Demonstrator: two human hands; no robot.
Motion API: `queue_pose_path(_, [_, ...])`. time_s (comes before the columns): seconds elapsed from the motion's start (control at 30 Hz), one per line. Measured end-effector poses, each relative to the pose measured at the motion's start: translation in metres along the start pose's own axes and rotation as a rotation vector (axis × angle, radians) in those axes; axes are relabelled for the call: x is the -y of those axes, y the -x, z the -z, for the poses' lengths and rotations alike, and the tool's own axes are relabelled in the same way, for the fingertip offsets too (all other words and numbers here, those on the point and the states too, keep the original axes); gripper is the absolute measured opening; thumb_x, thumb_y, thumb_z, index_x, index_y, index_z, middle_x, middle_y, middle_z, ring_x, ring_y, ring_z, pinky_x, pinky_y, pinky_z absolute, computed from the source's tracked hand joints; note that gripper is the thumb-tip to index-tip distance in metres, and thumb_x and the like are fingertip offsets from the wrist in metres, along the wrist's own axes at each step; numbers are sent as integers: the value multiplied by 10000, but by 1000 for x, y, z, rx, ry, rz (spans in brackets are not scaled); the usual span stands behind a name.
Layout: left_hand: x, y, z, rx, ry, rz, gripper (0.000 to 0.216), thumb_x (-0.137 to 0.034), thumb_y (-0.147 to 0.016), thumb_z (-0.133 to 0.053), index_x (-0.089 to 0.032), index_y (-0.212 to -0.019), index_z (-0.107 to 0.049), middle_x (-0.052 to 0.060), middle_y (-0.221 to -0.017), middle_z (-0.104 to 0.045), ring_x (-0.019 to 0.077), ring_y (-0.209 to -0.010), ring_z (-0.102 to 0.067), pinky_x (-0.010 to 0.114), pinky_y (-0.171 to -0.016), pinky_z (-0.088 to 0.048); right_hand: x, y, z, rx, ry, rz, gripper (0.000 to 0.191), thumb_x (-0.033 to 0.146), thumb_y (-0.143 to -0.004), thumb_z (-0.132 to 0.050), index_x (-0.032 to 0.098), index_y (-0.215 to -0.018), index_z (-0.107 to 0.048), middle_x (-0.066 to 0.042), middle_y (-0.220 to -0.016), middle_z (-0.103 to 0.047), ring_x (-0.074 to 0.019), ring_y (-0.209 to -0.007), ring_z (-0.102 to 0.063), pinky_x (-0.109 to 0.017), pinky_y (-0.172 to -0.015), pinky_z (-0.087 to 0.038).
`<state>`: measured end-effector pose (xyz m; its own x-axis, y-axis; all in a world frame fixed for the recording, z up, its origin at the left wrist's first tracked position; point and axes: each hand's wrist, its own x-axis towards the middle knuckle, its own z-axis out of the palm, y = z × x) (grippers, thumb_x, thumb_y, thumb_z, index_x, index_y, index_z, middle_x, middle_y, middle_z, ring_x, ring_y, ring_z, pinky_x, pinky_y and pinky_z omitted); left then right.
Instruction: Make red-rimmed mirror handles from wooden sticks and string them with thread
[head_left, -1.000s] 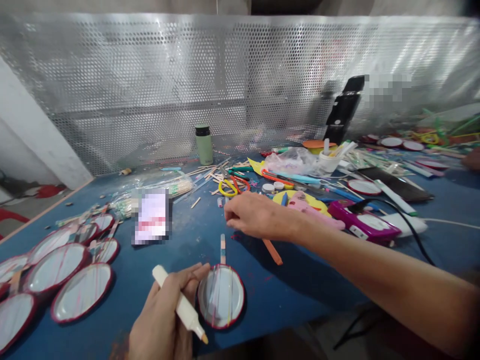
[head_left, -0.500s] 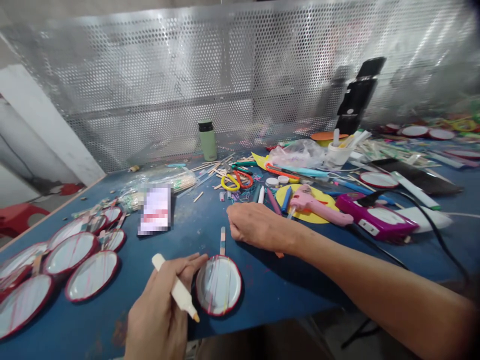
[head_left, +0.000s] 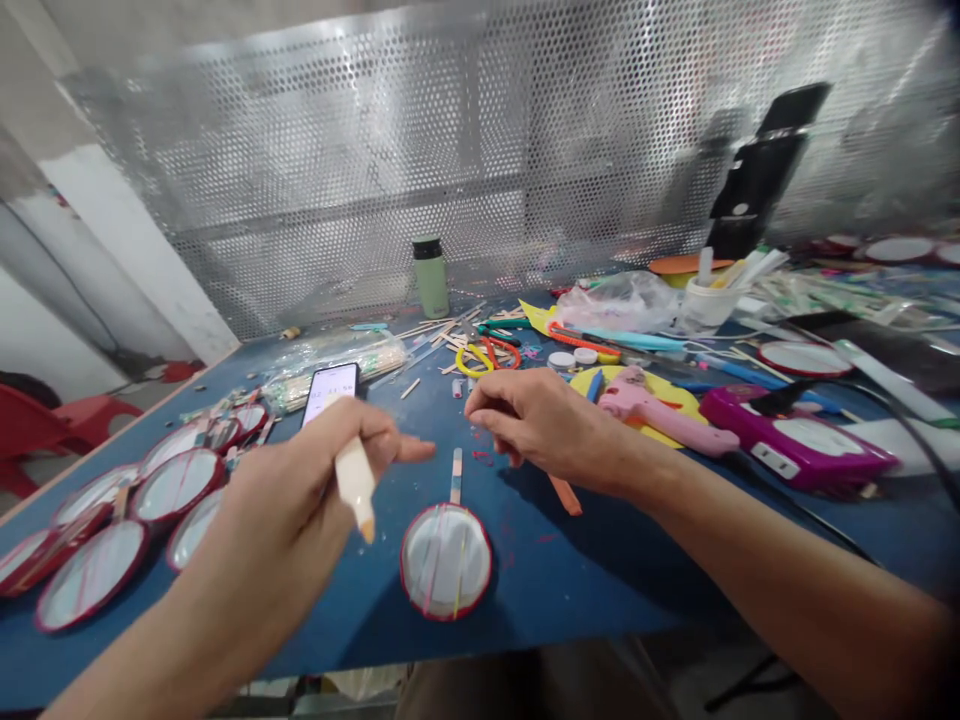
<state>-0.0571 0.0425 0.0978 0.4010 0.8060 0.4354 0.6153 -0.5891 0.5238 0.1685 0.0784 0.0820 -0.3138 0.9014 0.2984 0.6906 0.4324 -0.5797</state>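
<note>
Left hand [head_left: 300, 475] around white marker [head_left: 352, 481], right hand [head_left: 541, 420] of uncertain grip, slim sticks [head_left: 752, 268] in white cup [head_left: 705, 309].

1 perforated metal panel [head_left: 360, 200] stands along the far side of the blue table [head_left: 555, 590], pale light glinting across it. At far left rises 1 white pillar [head_left: 139, 250]; left of the table sits 1 red chair [head_left: 79, 412].

Glare on perforated metal screen [head_left: 360, 170], soft shadows on blue table [head_left: 540, 590], blurred edges, dark upper right corner
</note>
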Motion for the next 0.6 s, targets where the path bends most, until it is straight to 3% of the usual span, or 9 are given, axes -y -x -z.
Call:
queue_pose_path(0.1, [6, -24, -4, -18, 13, -61, 132, -302, -944, -469, -258, -867, -567, -32, -867, -764, 178, -781, -716, 235, -548, -457, 3, 2, 0, -30, 17, -6, 150, 64, -855, -553, 141, -759, -639, 54, -559, -561, -64, -491, -512, -198, -560, -362])
queue_pose_path(0.2, [22, -39, -20, 45, 281, -31, 224, -338, -966, -452, -221, -792, -531, 17, -847, -749, 195, -870, -723, 261, -684, -495, 4, 6, 0, 24, 34, 8, 147, 66, -849, -554, 151, -767, -641, 55, -573, -565, -66, -505, -506, -198, -566, -358])
queue_pose_path(0.3, [38, -42, -29, 130, 411, 68, 235, -357, -968, -463, -209, -793, -514, 45, -835, -757, 194, -894, -720, 275, -753, -510, 2, 9, -2, 99, 174, 55, 129, 108, -865, -567, 159, -780, -648, 23, -661, -615, -95, -607, -554, -212, -609, -363])
queue_pose_path(0.43, [49, -39, -27, 169, 459, 117, 230, -348, -972, -458, -204, -798, -500, 51, -805, -757, 167, -775, -718, 271, -718, -516, -2, 9, -4, 119, 389, 94, 112, 202, -879, -592, 161, -789, -644, -28, -806, -669, -143, -737, -591, -239, -652, -360])
queue_pose_path(0.6, [52, -29, -33, 192, 358, 37, 199, -312, -985, -417, -220, -818, -475, 2, -790, -695, 165, -866, -720, 242, -701, -482, 5, 12, -4, 335, 206, 79, 277, 317, -888, -571, 163, -659, -601, 41, -583, -573, -77, -547, -495, -205, -515, -299])
